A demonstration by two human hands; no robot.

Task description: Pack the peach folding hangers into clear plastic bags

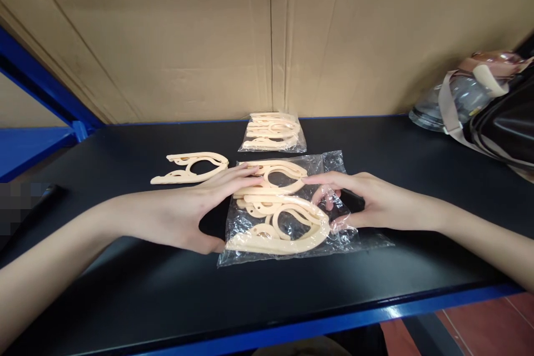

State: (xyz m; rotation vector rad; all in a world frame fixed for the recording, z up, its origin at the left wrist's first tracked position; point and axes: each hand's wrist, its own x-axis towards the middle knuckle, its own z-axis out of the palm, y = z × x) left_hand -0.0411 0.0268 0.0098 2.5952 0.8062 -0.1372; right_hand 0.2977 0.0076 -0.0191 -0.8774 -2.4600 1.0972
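A clear plastic bag (334, 164) lies on the black tabletop in front of me, with cream folding hangers (277, 246) inside. My left hand (179, 214) rests at the bag's left side, its fingers spread over the upper edge and the thumb at the lower left corner. At the right side, my right hand (367, 200) touches the plastic and the hanger ends, with thumb and fingers apart. One loose cream hanger (206, 157) lies beyond my left hand. Farther back is a second clear bag (275, 132) holding several cream hangers.
Cardboard (187, 39) stands behind the black table (250, 295), which has a blue front edge. A clear bottle (463, 100) with a strap and a dark bag (509, 122) are at the back right. A dark object (33, 206) lies at the left edge.
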